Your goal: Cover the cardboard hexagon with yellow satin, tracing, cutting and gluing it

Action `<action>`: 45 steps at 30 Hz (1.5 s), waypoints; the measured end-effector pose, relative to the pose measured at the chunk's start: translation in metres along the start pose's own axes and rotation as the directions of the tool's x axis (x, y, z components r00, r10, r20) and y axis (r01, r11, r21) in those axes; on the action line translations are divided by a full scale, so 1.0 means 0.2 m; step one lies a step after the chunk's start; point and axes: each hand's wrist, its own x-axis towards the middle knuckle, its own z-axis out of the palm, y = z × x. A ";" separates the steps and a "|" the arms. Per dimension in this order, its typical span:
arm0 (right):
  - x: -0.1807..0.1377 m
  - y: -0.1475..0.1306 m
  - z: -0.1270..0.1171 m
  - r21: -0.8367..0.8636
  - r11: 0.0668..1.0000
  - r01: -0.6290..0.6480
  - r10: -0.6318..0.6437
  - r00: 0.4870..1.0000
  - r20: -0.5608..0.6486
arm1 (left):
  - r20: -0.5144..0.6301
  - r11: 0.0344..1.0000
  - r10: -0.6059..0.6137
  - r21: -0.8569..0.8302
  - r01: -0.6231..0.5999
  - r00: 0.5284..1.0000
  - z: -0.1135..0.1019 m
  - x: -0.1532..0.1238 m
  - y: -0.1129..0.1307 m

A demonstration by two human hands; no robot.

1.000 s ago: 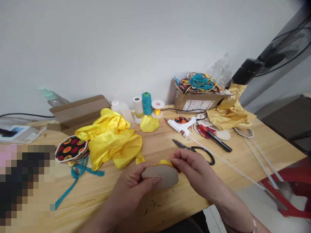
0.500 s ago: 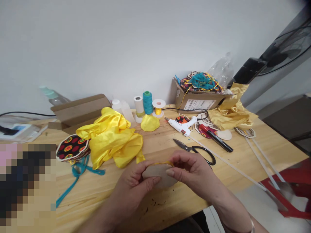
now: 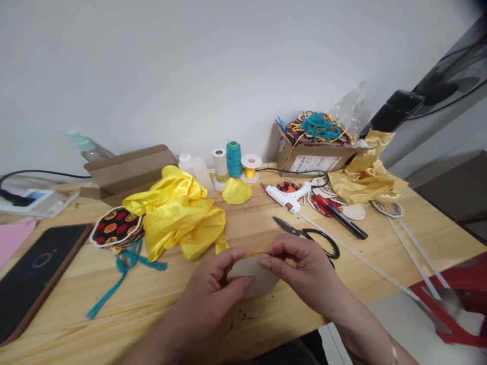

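Observation:
A grey-beige cardboard piece (image 3: 258, 279) with a rounded outline is held above the near edge of the table. My left hand (image 3: 211, 291) grips its left side, thumb flat on the face and fingers behind. At the upper right edge, my right hand (image 3: 300, 261) pinches it between thumb and fingers. A thin line of yellow fabric (image 3: 254, 254) shows along the top rim; the far side of the piece is hidden. Black-handled scissors (image 3: 304, 233) lie just beyond my right hand. Shiny yellow cloth (image 3: 178, 218) is heaped beyond my left hand.
A white glue gun (image 3: 288, 196), a black marker (image 3: 346, 220) and a yellow fabric piece (image 3: 237, 191) lie farther back. Thread spools (image 3: 234, 161) and a filled cardboard box (image 3: 310, 161) stand by the wall. Patterned pieces (image 3: 117, 226) and a phone (image 3: 40, 274) are at left.
Less of the yellow rim shows along the cardboard's top edge, with my right fingers still pinching there. The view has shifted slightly; both hands keep their hold.

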 end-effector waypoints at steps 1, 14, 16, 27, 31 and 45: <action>0.00 0.00 0.00 -0.039 0.999 0.011 -0.011 1.000 0.013 | 0.015 1.000 -0.009 -0.015 0.009 1.000 0.00 0.00 -0.01; 0.00 -0.07 -0.02 -0.323 0.919 0.227 -0.113 0.935 0.336 | 0.077 0.948 -0.001 0.319 -0.024 0.997 0.02 -0.01 -0.04; 0.01 -0.09 -0.02 -0.359 0.892 0.273 -0.130 0.919 0.373 | 0.079 0.946 -0.024 0.325 -0.003 0.997 0.02 -0.01 -0.04; 0.03 -0.19 0.02 -0.585 0.647 0.489 -0.173 0.842 0.512 | 0.240 0.963 0.052 0.244 -0.112 0.969 0.01 -0.02 0.04; 0.03 -0.18 0.00 -0.517 0.765 0.384 -0.185 0.900 0.394 | 0.222 0.968 0.062 0.226 -0.113 0.973 0.01 -0.01 0.04; -0.01 0.00 -0.02 0.038 0.996 0.085 -0.089 0.989 0.118 | 0.035 0.956 0.238 0.169 -0.241 0.971 -0.02 -0.01 0.01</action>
